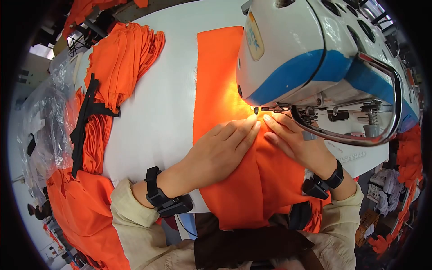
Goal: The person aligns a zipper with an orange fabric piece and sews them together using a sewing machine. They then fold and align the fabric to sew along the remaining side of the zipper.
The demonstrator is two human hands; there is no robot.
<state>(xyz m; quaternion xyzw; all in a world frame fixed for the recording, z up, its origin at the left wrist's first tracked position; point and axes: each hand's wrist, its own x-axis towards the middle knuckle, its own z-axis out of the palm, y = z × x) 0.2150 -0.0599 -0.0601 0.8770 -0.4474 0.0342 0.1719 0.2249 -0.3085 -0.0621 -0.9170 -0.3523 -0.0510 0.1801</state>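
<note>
Pressing the orange fabric [234,153] flat against the white table [153,112] with both hands, right in front of the sewing machine [315,58]. My left hand [220,150] is lying open, palm down, fingers extended and together, fingertips [252,128] pointing at the needle area [256,110] just ahead of them. My right hand [294,141] is also open and flat on the cloth, fingers angling in toward the left fingertips, almost touching them; neither hand is gripping anything. The fabric is running from beyond my fingertips, under the machine head, back beneath both palms and over the table edge toward my lap. Judging it light, soft and limp: it is draping and creasing between my wrists, so it will probably bunch or skew if pushed unevenly. Best hold looks like flat fingertip pressure on either side of the needle line, not a pinch. Weave looks matte, so likely not slippery. Far out past my left hand, a stack of orange pieces [121,63] is sitting on the table, tied with a black strap [87,117]. Black wrist bands are on both wrists.
</note>
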